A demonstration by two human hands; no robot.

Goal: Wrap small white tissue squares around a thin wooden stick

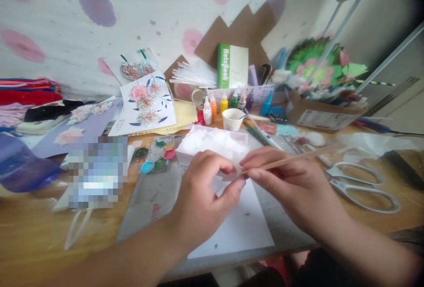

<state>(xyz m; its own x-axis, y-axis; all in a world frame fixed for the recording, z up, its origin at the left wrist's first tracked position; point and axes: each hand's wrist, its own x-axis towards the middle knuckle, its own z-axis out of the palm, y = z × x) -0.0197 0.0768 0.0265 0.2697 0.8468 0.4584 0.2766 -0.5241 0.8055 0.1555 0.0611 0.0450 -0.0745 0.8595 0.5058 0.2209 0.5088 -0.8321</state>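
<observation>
A white cloth point(159, 0) printed with pink and purple flowers hangs behind the cluttered wooden worktop point(33, 234), softly lit.

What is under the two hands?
A white paper sheet on a grey mat, below the left hand and the right hand holding a stick. The hands cover its top part; what lies there cannot be seen.

Light wooden table point(33, 234), cluttered. Grey cutting mat point(155, 190) at front edge, white paper sheet point(241, 229) on it. White shallow box of tissue bits point(186, 151) behind. White-handled metal scissors point(361, 185) right. Small white cup point(232, 119) and brown cardboard box point(318, 117) further back.
</observation>
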